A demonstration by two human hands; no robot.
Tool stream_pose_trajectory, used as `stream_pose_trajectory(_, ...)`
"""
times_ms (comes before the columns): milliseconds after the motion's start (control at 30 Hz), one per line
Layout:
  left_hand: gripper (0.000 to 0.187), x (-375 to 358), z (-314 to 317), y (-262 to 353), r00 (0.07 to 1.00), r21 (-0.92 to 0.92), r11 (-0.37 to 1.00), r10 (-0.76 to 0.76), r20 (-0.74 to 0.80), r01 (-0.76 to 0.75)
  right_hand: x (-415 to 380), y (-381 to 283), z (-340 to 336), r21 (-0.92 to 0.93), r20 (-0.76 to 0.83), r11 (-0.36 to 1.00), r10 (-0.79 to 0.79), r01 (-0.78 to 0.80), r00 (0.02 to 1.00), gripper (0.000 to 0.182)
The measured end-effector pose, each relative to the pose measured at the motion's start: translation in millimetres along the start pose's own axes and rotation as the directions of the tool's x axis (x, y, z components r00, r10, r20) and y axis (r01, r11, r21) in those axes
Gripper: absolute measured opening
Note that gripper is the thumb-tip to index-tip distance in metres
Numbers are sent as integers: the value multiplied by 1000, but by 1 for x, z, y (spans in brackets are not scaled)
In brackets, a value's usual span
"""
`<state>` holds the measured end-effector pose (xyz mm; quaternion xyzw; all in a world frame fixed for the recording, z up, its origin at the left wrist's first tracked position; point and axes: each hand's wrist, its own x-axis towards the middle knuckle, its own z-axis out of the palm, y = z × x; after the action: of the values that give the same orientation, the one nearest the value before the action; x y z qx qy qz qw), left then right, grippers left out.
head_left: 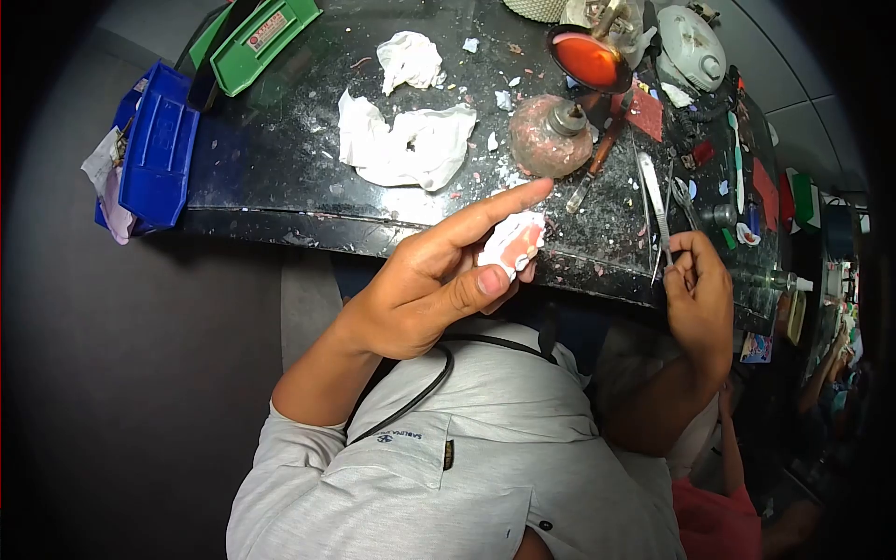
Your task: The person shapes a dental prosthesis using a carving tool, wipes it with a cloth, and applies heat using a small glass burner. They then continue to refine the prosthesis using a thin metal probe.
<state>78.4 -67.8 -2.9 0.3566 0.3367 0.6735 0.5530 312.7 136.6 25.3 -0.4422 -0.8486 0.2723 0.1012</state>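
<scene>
Left hand (425, 294) held a pink-and-white denture model with a row of teeth (513, 241) just off the near edge of the dark, debris-strewn bench (280, 177), thumb and fingers closed on it, index finger extended. Right hand (698, 289) pinched a slim metal hand instrument (656, 201) at the same edge, its tip lying over the bench. A glass spirit lamp (551, 135) and crumpled white tissue (411, 145) lay further in. Instrument and denture were apart; no contact was shown.

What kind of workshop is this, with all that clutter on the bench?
Probably a dental laboratory bench. The left hand holds a pink denture with teeth, the right hand grips a thin metal tool, and a glass spirit lamp stands nearby.
</scene>
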Motion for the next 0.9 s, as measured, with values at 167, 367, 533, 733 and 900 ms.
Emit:
stream_pose_trajectory(167,73,4,6,-3,982,135,985,124,-144,-104,1,15,-3,219,8,974,51,-51,999,23)
stream_pose_trajectory(367,65,7,3,-23,921,395,877,358,-154,-274,-10,-12,7,759,76,650,-31,-38,997,14)
stream_pose_trajectory(533,63,8,6,-33,860,486,800,481,-170,-352,-7,-28,25,840,8,540,-108,52,994,16)
stream_pose_trajectory(733,69,1,4,-34,864,590,752,473,-171,-294,-2,-39,37,797,45,603,-10,-29,999,13)
stream_pose_trajectory(900,64,7,9,-43,759,655,661,619,-200,-366,-8,-43,43,739,-139,592,-332,321,933,19)
